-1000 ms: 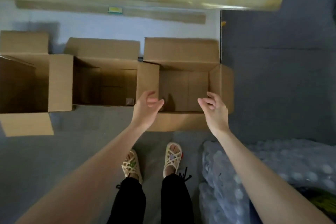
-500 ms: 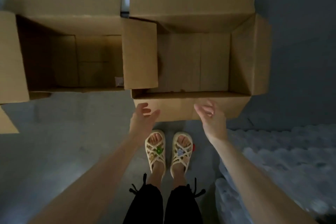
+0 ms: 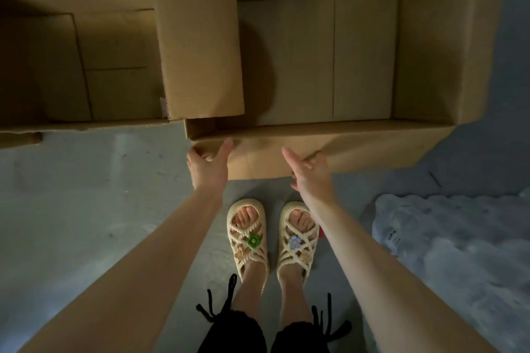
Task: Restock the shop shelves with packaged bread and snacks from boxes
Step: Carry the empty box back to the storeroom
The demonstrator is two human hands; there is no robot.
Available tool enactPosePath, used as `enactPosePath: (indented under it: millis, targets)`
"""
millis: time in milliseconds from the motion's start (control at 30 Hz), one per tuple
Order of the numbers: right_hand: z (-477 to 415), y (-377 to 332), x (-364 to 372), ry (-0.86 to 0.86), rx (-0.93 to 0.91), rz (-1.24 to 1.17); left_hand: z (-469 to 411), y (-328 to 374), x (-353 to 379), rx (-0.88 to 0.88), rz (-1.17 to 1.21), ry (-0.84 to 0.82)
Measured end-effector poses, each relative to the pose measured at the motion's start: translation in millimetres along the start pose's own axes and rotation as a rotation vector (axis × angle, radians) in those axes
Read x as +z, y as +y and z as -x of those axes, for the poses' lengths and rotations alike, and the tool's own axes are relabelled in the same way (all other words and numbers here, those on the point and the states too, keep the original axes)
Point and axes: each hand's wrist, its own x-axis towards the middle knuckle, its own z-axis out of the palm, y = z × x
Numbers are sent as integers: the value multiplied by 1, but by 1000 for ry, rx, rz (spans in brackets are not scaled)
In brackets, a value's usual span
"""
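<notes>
no legible txt or labels on anything.

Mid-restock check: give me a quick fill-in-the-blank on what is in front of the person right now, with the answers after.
1. The right-hand box stands open and holds ___.
2. The left hand and right hand reach for its near ___.
3. The left sandal carries a ___ flower charm.
4. The wrapped bottle pack lies on the person's ___ side.
Missing words: nothing; flap; green; right.
</notes>
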Motion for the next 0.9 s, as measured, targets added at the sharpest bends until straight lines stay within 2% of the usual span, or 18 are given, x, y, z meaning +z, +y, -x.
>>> enactPosePath:
  millis: [133,433,633,767,900]
  targets:
    - [-2,1,5,-14,4,-31,-5,-3,-1,17,-18,19]
    - [7,11,-15,23,111,-154,40,-22,17,1,-105,-72]
    - [10,30,-40,112,212,-280,84,-61,40,-40,-177,-337]
    - [12,51,-56,176,197,-210,101,-73,51,-34,-303,-495]
    - [-12,95,-63,188,186,-133,105,-74,57,-117,-372,-617]
